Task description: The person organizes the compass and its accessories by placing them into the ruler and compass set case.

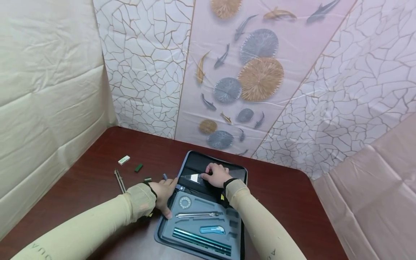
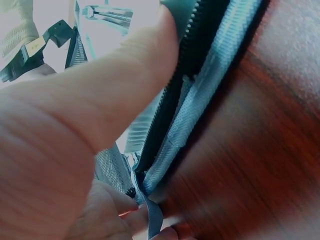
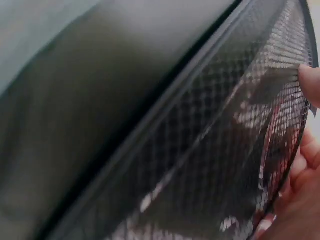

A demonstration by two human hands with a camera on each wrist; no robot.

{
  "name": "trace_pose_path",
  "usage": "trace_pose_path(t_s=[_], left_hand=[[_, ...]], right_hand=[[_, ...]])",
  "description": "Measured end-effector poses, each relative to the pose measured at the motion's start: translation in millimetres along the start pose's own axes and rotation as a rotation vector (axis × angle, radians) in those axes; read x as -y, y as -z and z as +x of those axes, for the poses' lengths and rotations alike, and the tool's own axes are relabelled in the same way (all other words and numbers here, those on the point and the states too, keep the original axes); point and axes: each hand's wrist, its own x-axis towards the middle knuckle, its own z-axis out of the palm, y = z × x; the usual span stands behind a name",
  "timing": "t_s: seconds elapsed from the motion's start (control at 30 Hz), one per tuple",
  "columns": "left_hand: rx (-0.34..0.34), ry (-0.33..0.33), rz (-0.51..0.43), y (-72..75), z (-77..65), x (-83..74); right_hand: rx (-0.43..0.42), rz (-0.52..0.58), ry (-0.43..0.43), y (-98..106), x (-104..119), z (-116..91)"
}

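Observation:
An open zippered case (image 1: 157, 236) lies on the table, its lid folded back. My right hand (image 1: 218, 175) pinches the edge of the lid's dark mesh pocket (image 3: 200, 135), thumb on one side and fingers on the other. Shiny clear film shows on the mesh. My left hand (image 1: 165, 191) rests on the case's left edge near the hinge, thumb lying along the zippered rim (image 2: 172, 120) and fingers spread apart. The case's grey tray (image 1: 195, 202) holds a compass (image 1: 196, 215), a blue utility knife (image 1: 212, 230), several green pencils (image 1: 201, 241) and a round pale disc (image 1: 185, 202).
Left of the case on the brown table (image 1: 97, 187) lie a white eraser (image 1: 124, 160), a small green block (image 1: 138, 168), another small dark green piece (image 1: 147, 179) and a metal compass-like tool (image 1: 119, 181). Patterned cloth (image 1: 146, 72) hangs behind the table.

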Motion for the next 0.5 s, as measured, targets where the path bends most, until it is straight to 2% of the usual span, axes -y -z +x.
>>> trace_pose_path(t_s=[0.13, 0.27, 0.37, 0.5], left_hand=[[-0.008, 0.008, -0.003, -0.4, 1.0, -1.6], [-0.017, 0.004, -0.007, -0.5, 2.7, -1.7], [-0.018, 0.005, 0.000, -0.7, 2.5, -0.7], [-0.017, 0.009, 0.010, -2.8, 3.6, 1.8]], right_hand=[[0.020, -0.032, 0.036, 14.3, -11.1, -1.1], [0.047, -0.088, -0.023, 37.8, -28.5, -8.4], [0.106, -0.025, -0.053, 48.7, -37.6, -13.3], [0.184, 0.092, -0.009, 49.1, -40.2, -15.9]])
